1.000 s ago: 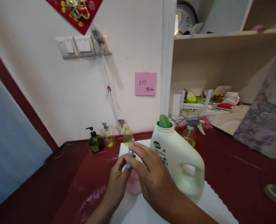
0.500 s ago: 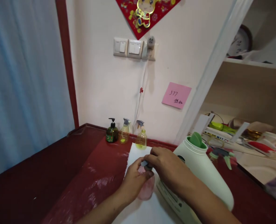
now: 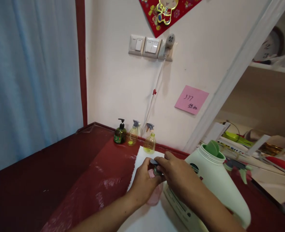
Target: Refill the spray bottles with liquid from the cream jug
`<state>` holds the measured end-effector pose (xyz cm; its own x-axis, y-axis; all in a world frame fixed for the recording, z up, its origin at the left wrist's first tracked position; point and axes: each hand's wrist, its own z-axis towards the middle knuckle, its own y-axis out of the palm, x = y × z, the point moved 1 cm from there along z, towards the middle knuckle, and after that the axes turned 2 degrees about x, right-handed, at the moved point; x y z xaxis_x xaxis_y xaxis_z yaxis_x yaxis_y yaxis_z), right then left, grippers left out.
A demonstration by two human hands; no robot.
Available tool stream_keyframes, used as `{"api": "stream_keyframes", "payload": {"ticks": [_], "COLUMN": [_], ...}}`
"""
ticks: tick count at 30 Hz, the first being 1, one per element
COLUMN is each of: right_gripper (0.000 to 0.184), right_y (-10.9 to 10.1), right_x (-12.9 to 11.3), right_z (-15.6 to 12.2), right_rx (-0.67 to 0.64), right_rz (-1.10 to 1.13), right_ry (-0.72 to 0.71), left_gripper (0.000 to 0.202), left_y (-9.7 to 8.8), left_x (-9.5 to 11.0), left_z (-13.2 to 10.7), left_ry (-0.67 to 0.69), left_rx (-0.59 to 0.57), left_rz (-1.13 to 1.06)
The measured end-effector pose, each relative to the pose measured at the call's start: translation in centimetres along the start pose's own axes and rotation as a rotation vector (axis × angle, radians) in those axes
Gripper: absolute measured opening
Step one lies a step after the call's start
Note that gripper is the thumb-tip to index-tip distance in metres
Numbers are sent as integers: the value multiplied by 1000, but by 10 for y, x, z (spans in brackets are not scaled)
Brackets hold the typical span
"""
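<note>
A pink see-through spray bottle [image 3: 156, 195] is upright over the white paper [image 3: 146, 222]. My left hand [image 3: 143, 183] closes round its neck, with thumb and fingers up near the top. My right hand [image 3: 177, 172] reaches across from the right, its fingers wrapped over the grey spray head [image 3: 154, 161] at the bottle's mouth. Fingers hide most of that head and the join below it. Just right of my right hand leans a big pale green jug [image 3: 225, 183], a green scoop-like piece [image 3: 212, 148] sticking out of its mouth.
Against the wall stand a dark green pump bottle [image 3: 120, 134] and two yellowish spray bottles, a left one [image 3: 132, 136] and a right one [image 3: 149, 143]. A pale flat device [image 3: 178, 206] lies under my right forearm. Another spray head [image 3: 239, 167] shows behind the jug.
The camera view has shifted, so the scene sits further right. Both hands stay on the pink bottle and its spray head; the right fingers have changed position slightly.
</note>
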<state>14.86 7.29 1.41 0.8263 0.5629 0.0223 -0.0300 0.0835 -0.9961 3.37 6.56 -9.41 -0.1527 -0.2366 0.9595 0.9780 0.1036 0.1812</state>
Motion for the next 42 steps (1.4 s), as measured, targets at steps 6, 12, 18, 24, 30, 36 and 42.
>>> {"api": "stream_keyframes", "payload": {"ticks": [6, 12, 18, 24, 30, 36, 42], "right_gripper": [23, 19, 21, 17, 19, 19, 20], "right_y": [1, -1, -2, -5, 1, 1, 0], "right_x": [-8, -6, -7, -5, -8, -8, -6], "right_z": [-4, -2, -2, 5, 6, 1, 0], "right_rx": [-30, -34, -31, -61, -62, -55, -48], "right_rz": [-33, -38, -34, 18, 52, 22, -7], "right_ry": [14, 34, 61, 82, 113, 119, 124], "left_gripper": [17, 17, 20, 22, 37, 23, 21], "left_y": [-7, -16, -16, -12, -10, -8, -14], "left_x": [1, 2, 1, 2, 6, 7, 4], "left_z": [-4, -3, -5, -7, -5, -3, 3], "left_ry": [125, 178, 136, 131, 80, 82, 67], "left_rx": [1, -93, -126, -115, -69, -26, -146], "left_rz": [216, 441, 484, 394, 230, 279, 168]}}
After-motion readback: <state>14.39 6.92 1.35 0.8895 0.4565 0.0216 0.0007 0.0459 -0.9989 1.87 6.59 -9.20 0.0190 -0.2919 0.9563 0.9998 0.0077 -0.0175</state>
